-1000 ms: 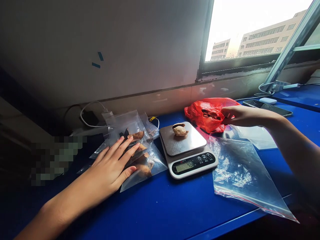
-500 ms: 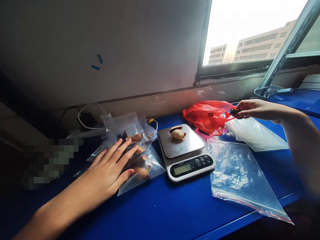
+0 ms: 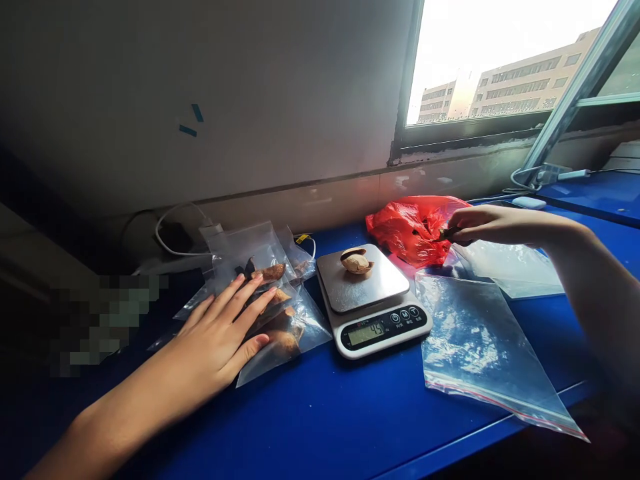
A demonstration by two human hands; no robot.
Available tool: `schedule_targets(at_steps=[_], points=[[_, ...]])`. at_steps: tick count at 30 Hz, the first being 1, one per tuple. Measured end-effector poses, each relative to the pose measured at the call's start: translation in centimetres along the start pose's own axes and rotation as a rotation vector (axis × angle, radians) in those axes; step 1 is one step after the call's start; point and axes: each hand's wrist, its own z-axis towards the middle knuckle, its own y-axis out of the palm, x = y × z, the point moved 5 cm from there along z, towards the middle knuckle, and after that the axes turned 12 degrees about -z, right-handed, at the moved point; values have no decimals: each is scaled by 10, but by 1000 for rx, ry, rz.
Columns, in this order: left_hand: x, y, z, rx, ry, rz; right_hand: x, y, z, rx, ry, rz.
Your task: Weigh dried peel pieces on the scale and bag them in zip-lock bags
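Observation:
My left hand rests with fingers spread on a clear zip bag that holds brown shell-like pieces. At the red plastic bag, my right hand pinches a small dark piece whose kind I cannot make out. Between the hands stands a white digital kitchen scale with a steel plate. A cracked brown shell with a pale inside sits on that plate. The display appears to read 4.5.
A flat clear zip bag lies right of the scale, its red-striped edge over the table's front edge. Behind it are more clear bags. White cables and a plug run along the wall. A window frame rises at the back right.
My right hand has moved left with the dark piece, closer in against the red bag, whose folds have shifted. My left hand stays in place.

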Motion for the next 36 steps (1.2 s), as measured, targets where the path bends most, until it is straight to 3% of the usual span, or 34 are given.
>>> schedule_targets(at_steps=[3,9,13,17,22,28,36], points=[[0,0,1,3,6,-1,0,10,5,-171,-17,99],[-3,-1,3,-78,5,15,-8,-12,-10,-20,-22,192],[-2,-1,2,-85,-6,1,-53,-12,-27,-16,-244,178],[0,0,2,-27,-9,5,-104,10,-38,-95,-437,18],[-1,1,2,-24,1,22,-138,26,-43,119,-487,-164],[-1,0,0,-26,19,53,-149,35,-48,76,-541,-229],[4,-1,1,18,38,50,-146,24,-50,167,-538,-246]])
